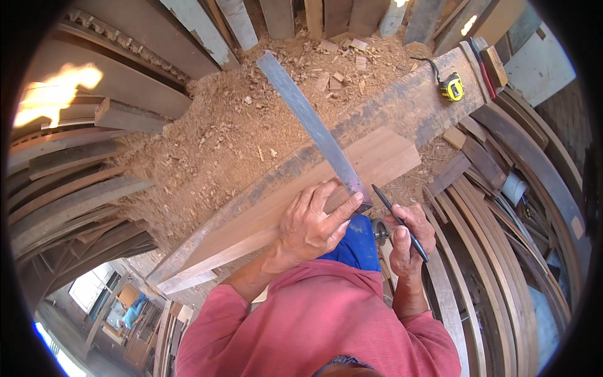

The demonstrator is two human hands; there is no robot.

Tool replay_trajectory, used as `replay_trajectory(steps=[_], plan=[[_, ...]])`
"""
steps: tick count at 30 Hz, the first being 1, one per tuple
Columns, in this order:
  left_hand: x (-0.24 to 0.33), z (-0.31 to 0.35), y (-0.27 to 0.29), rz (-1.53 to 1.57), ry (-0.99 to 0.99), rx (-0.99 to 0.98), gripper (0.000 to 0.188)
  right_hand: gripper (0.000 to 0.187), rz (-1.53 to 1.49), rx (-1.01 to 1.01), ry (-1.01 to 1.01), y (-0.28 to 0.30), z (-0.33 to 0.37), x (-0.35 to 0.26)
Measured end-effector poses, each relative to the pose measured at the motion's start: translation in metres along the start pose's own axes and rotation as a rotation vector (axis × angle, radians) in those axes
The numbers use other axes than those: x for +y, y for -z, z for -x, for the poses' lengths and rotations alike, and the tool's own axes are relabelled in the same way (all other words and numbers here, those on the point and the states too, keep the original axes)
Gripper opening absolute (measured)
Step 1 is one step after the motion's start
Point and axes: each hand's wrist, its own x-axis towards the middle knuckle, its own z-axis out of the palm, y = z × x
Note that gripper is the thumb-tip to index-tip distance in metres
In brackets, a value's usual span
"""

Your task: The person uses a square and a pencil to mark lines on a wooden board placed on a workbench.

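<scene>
A long metal try square lies across a smooth, light brown wooden board, its blade reaching past the far edge. My left hand is closed on the square's near end, thumb on the stock and fingers over the board. Beside the near edge, my right hand grips a slim dark pen between thumb and fingers. One end of the pen points up toward the square and is apart from the wood. The board rests on a worn, stained bench plank.
A yellow and black tape measure sits at the bench's far right, near a red, pencil-like tool. Sawdust and wood chips cover the floor beyond. Planks are stacked on the left, with more long boards on the right.
</scene>
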Motion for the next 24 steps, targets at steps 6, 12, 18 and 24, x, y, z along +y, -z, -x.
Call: replay_trajectory(steps=[6,12,18,24], plan=[[0.000,0.001,0.000,-0.007,0.004,-0.009,0.072,0.033,0.051,-0.042,-0.009,-0.001,-0.010,-0.001],[-0.001,0.003,-0.002,-0.025,-0.002,-0.003,0.073,0.033,0.059,-0.109,0.018,-0.003,-0.024,-0.005],[-0.003,0.001,-0.001,-0.028,-0.030,0.006,0.075,0.034,-0.003,0.006,0.023,0.003,-0.021,-0.002],[-0.002,-0.004,-0.003,0.006,-0.053,0.051,0.077,0.034,-0.088,0.241,-0.033,0.005,-0.012,0.007]])
